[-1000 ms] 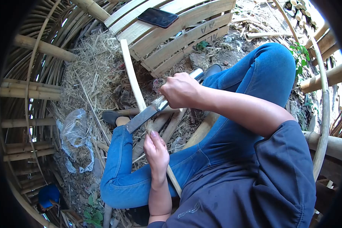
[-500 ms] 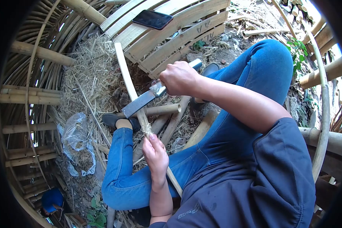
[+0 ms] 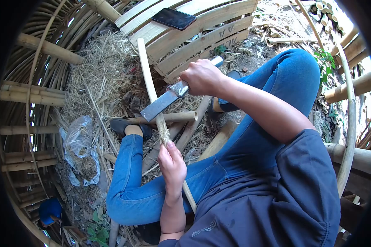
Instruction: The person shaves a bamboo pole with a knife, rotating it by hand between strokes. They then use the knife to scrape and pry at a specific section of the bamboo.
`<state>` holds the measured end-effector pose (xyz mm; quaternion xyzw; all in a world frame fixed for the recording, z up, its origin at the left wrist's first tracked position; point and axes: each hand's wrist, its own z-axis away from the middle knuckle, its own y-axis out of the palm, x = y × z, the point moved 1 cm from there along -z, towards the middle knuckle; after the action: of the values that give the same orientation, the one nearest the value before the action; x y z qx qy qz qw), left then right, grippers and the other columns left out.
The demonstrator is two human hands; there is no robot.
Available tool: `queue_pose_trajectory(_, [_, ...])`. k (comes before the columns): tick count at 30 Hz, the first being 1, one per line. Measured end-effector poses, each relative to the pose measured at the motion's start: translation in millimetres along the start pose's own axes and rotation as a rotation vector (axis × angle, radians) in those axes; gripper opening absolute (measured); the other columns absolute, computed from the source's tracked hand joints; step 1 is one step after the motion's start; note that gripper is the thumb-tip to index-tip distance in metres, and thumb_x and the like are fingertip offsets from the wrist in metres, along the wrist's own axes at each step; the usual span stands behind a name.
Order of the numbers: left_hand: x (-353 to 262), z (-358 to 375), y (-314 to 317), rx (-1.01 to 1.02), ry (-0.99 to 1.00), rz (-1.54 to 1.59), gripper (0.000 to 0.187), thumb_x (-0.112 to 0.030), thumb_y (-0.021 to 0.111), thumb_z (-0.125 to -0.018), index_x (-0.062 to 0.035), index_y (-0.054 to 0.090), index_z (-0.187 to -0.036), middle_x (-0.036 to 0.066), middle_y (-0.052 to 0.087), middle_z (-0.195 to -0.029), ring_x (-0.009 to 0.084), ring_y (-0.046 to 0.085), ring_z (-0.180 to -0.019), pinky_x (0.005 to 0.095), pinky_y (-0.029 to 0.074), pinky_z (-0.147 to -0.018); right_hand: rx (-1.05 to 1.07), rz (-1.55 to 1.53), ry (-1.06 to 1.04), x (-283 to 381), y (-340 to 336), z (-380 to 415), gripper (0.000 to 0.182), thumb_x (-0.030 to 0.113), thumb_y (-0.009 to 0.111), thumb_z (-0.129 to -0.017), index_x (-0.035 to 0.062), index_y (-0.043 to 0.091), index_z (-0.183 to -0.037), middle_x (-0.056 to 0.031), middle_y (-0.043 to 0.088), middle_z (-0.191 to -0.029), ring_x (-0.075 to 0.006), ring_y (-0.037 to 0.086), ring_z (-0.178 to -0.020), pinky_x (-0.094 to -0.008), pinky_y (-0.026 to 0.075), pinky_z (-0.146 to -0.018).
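My right hand is closed round the handle of a large flat-bladed knife, pale tape or plastic wrapped where blade meets handle. The blade lies across a long pale bamboo strip, touching or just over it. My left hand pinches the same strip lower down, thumb uppermost, just below a frayed bunch of shavings. The strip's lower end passes across my thigh toward my waist; its upper end points away toward a wooden crate.
A phone lies on the crate. Cut bamboo poles rest between my legs. Dry shavings cover the ground, with a clear plastic bag at left. Bamboo railings stand on both sides.
The knife, the strip and both hands appear slightly farther right, partly because the whole view has shifted. The blade still crosses the strip, and both grips are unchanged.
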<state>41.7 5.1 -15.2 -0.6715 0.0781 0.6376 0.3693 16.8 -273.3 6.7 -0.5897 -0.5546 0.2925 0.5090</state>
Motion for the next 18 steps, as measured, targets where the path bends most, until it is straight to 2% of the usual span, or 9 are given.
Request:
queue_pose_trajectory(4, [0, -2, 3, -0.017, 0.036, -0.071, 0.037, -0.025, 0.044, -0.109, -0.0001, 0.051, -0.083, 0.006, 0.049, -0.057, 0.0161, 0.048, -0.049, 0.0351, 0.037, -0.049, 0.113, -0.064, -0.056, 28, -9, 9, 0.011, 0.015, 0.068, -0.066, 0.0056, 0.072, -0.069, -0.0196, 0.069, -0.068, -0.0383, 0.071, -0.068, -0.0460, 0.058, -0.065])
queue_pose_trajectory(6, [-3, 1, 5, -0.016, 0.048, -0.131, 0.035, -0.023, 0.044, -0.108, 0.0007, 0.051, -0.083, 0.009, 0.050, -0.057, 0.0205, 0.049, -0.049, 0.0380, 0.038, -0.050, 0.083, -0.091, -0.076, 36, -2, 11, 0.011, 0.016, 0.068, -0.066, 0.0055, 0.071, -0.066, -0.0197, 0.069, -0.069, -0.0382, 0.072, -0.068, -0.0464, 0.058, -0.065])
queue_pose_trajectory(10, [4, -1, 5, -0.016, 0.051, -0.140, 0.036, -0.023, 0.044, -0.109, 0.0006, 0.051, -0.083, 0.009, 0.050, -0.057, 0.0207, 0.049, -0.049, 0.0381, 0.038, -0.050, 0.060, -0.066, 0.045, 18, -7, 8, 0.012, 0.019, 0.071, -0.069, 0.0066, 0.072, -0.069, -0.0193, 0.069, -0.070, -0.0376, 0.072, -0.069, -0.0465, 0.058, -0.065])
queue_pose_trajectory(11, [4, -2, 6, -0.017, 0.045, -0.137, 0.036, -0.023, 0.044, -0.109, 0.0004, 0.051, -0.082, 0.009, 0.050, -0.057, 0.0206, 0.049, -0.049, 0.0382, 0.038, -0.050, 0.024, -0.090, 0.071, 12, -5, 7, 0.008, 0.015, 0.067, -0.065, 0.0075, 0.070, -0.068, -0.0185, 0.066, -0.066, -0.0394, 0.069, -0.065, -0.0483, 0.056, -0.064])
queue_pose_trajectory(15, [1, 0, 5, -0.048, 0.052, -0.144, 0.037, -0.024, 0.044, -0.109, 0.0000, 0.051, -0.082, 0.009, 0.051, -0.058, 0.0200, 0.050, -0.049, 0.0379, 0.038, -0.049, 0.098, -0.087, -0.026, 26, -11, 10, 0.012, 0.018, 0.072, -0.069, 0.0068, 0.073, -0.071, -0.0189, 0.070, -0.070, -0.0382, 0.072, -0.069, -0.0467, 0.058, -0.066])
queue_pose_trajectory(18, [4, -1, 4, -0.018, 0.036, -0.106, 0.037, -0.025, 0.044, -0.109, 0.0008, 0.052, -0.083, 0.009, 0.051, -0.057, 0.0191, 0.050, -0.048, 0.0378, 0.038, -0.049, 0.074, -0.092, 0.069, 23, -4, 10, 0.010, 0.017, 0.072, -0.069, 0.0066, 0.073, -0.070, -0.0183, 0.070, -0.070, -0.0381, 0.072, -0.070, -0.0467, 0.058, -0.067])
